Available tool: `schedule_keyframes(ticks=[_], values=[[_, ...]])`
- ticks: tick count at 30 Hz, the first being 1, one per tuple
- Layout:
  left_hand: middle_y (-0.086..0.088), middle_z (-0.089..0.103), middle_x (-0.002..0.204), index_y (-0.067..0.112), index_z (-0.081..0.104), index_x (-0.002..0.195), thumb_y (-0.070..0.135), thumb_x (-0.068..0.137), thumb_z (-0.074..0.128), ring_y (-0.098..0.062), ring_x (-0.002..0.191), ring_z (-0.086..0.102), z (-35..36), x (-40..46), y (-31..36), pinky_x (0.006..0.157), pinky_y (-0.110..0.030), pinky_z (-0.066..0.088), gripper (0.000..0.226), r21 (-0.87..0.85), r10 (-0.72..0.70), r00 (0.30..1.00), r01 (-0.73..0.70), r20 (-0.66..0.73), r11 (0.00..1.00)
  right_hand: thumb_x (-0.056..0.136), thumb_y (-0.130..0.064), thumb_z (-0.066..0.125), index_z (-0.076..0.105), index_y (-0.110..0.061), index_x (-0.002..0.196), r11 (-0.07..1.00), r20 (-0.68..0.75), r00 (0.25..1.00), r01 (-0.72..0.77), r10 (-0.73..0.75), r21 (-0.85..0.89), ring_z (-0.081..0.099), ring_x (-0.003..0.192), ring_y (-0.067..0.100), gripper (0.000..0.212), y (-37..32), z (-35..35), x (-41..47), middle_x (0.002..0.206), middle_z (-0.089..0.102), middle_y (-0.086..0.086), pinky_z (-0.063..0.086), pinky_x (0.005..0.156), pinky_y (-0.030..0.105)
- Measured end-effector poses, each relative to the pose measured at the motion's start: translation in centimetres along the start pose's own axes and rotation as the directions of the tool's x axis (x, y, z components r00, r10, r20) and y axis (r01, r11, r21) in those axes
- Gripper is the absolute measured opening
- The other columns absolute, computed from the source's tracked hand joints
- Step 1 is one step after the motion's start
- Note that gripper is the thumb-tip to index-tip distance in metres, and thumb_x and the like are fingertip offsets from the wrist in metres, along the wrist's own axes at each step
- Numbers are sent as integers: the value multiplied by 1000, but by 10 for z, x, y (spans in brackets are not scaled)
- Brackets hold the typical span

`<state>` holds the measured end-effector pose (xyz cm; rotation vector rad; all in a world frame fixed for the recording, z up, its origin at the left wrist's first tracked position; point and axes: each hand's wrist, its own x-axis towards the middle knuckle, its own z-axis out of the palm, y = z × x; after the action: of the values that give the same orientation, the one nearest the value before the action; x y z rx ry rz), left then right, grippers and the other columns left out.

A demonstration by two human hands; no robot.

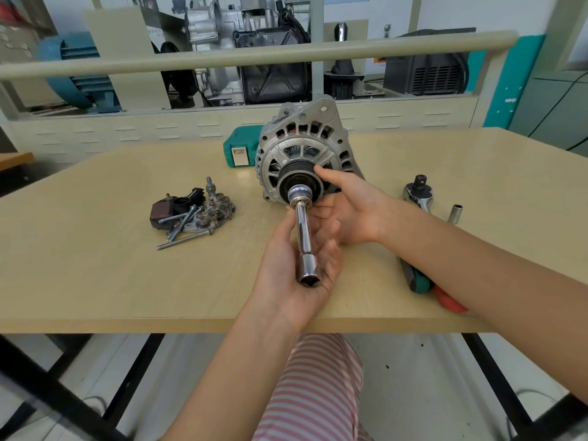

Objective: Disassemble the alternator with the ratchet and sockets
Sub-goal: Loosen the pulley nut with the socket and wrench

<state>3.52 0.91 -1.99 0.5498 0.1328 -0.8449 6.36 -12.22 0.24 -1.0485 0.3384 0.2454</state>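
A: Where's the alternator (pixel 305 148)?
B: Mid-table (pixel 95 275), standing on edge, pulley (pixel 299 183) facing the camera. A chrome extension bar (pixel 303 230) with a socket (pixel 299 194) sits on the pulley centre and points back at the person.
A: Left hand (pixel 296 268)?
B: Palm up under the bar's near end, fingers loosely cupped round it (bar lies in the palm, square drive hole showing). Looks like a light hold.
A: Right hand (pixel 350 211)?
B: Beside the pulley, fingers fairly straight, index tip touching the pulley rim. Not wrapped round anything.
A: Ratchet (pixel 418 195)?
B: On the table right of the alternator, well apart from both hands, handle hidden under the right forearm. Small loose socket (pixel 455 213) just beside it.
A: Other stuff?
B: Pile of removed parts and long bolts (pixel 191 214) on the left, green case (pixel 241 148) behind the alternator.
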Motion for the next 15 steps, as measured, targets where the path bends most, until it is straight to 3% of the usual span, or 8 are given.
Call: schedule_keyframes(ticks=[2, 5, 8, 10, 12, 15], values=[[-9, 64, 81, 4, 60, 101, 20, 88, 61, -11, 54, 62, 0, 0, -1, 36, -16, 46, 20, 32, 10, 1000, -9, -1, 999, 87, -50, 53, 63, -2, 88, 1000, -24, 1000, 12, -12, -25, 60, 47, 16, 49, 0, 0, 0, 72, 67, 7, 49, 48, 16], [-7, 64, 79, 1, 59, 119, 9, 88, 58, -9, 57, 60, 1, 2, -3, 36, -15, 46, 32, 27, 37, 999, -36, -28, 999, 87, -51, 53, 63, -1, 90, 999, -41, 999, 15, -17, -48, 53, 43, 13, 51, 1, 0, 1, 78, 65, 7, 41, 42, 16], [-8, 68, 87, -1, 63, 109, 15, 91, 56, -10, 58, 62, 2, 1, -2, 35, -16, 46, 25, 7, 48, 999, -48, -22, 999, 86, -51, 53, 62, -1, 91, 1000, -24, 1000, 8, -9, -18, 41, 53, 10, 51, 1, -1, 3, 80, 64, 7, 43, 42, 17], [-9, 71, 93, -2, 64, 103, 23, 94, 53, -13, 58, 65, 2, 0, -1, 36, -18, 48, 28, 7, 35, 999, -35, 1, 999, 86, -52, 53, 62, -2, 92, 1000, -2, 1000, -2, 2, -9, 50, 58, 13, 52, 0, -1, 2, 76, 66, 9, 49, 53, 20], [-12, 72, 98, -1, 65, 100, 28, 97, 47, -17, 57, 67, 2, -1, 0, 36, -20, 48, 35, 12, 16, 1000, -16, 9, 1000, 86, -52, 53, 62, -1, 91, 1000, 15, 1000, -20, 20, -4, 61, 54, 19, 52, -1, -2, 1, 74, 67, 10, 55, 54, 24], [-15, 72, 98, -1, 66, 105, 28, 98, 42, -18, 56, 68, 2, -1, 0, 34, -20, 47, 39, 14, 5, 1000, -5, -3, 1000, 86, -54, 53, 62, -2, 88, 1000, 0, 1000, -27, 27, -14, 50, 50, 14, 53, -1, -1, 0, 74, 64, 8, 47, 51, 18]])
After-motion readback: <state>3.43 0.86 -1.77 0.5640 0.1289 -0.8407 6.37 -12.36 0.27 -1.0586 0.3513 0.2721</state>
